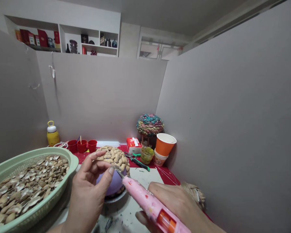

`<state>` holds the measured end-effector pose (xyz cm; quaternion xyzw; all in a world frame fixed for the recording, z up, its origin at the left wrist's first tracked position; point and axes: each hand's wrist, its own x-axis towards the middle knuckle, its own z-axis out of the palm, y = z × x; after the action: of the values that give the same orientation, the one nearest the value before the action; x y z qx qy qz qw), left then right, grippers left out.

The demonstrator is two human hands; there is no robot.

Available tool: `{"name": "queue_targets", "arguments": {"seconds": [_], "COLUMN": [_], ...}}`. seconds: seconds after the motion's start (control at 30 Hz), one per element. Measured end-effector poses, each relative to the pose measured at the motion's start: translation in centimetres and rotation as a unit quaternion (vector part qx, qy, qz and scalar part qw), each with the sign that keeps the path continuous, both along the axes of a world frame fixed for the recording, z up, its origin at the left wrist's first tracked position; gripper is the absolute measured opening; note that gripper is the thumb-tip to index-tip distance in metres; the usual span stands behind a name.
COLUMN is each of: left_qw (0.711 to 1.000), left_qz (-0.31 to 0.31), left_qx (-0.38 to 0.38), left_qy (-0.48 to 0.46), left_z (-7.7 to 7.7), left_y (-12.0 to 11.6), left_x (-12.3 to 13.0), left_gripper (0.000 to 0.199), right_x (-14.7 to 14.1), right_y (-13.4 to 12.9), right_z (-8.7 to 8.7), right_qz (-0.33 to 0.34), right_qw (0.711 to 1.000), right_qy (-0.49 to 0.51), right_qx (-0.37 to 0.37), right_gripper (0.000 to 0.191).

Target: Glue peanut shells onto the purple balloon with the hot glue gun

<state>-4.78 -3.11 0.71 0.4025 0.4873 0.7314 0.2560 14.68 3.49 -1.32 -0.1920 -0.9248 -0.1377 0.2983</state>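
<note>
My right hand (177, 200) is wrapped round a pink hot glue gun (145, 195), whose metal nozzle points up and to the left. Between the thumb and index finger of my left hand (91, 181) is a small nut shell piece (116, 168), close to the nozzle tip and partly hidden by the fingers. Behind both hands sits a purple rounded form (114, 183), probably a balloon, resting in a metal bowl (116, 198). Peanut shells (113, 156) cover its far upper part. The near purple side is bare.
A green basket (71, 157) of loose nut shells stands at the left. Behind are red cups (81, 146), a yellow bottle (52, 137), green-handled pliers (140, 163), a tissue pack (134, 145), orange paper cups (164, 145) and a colourful mushroom-shaped piece (149, 124). Grey panels enclose the table.
</note>
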Motion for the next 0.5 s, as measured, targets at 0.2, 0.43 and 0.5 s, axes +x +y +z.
{"name": "queue_targets", "arguments": {"seconds": [0.2,0.43,0.5], "left_qw": [1.0,0.999,0.999], "left_qz": [0.004,-0.003,-0.009], "left_qx": [0.01,0.009,0.005], "left_qy": [-0.02,-0.03,-0.037], "left_z": [0.3,0.31,0.41], "left_y": [-0.07,0.01,0.05], "left_x": [0.07,-0.06,-0.13], "left_gripper": [0.041,0.044,0.045], "right_x": [-0.23,-0.28,-0.25], "right_y": [-0.54,-0.24,-0.28], "right_z": [1.22,1.09,1.17], "right_qz": [-0.012,-0.006,-0.008], "right_qw": [1.0,0.999,0.999], "right_qy": [-0.017,0.008,0.022], "right_qx": [0.02,0.049,0.036], "right_gripper": [0.026,0.031,0.034]}}
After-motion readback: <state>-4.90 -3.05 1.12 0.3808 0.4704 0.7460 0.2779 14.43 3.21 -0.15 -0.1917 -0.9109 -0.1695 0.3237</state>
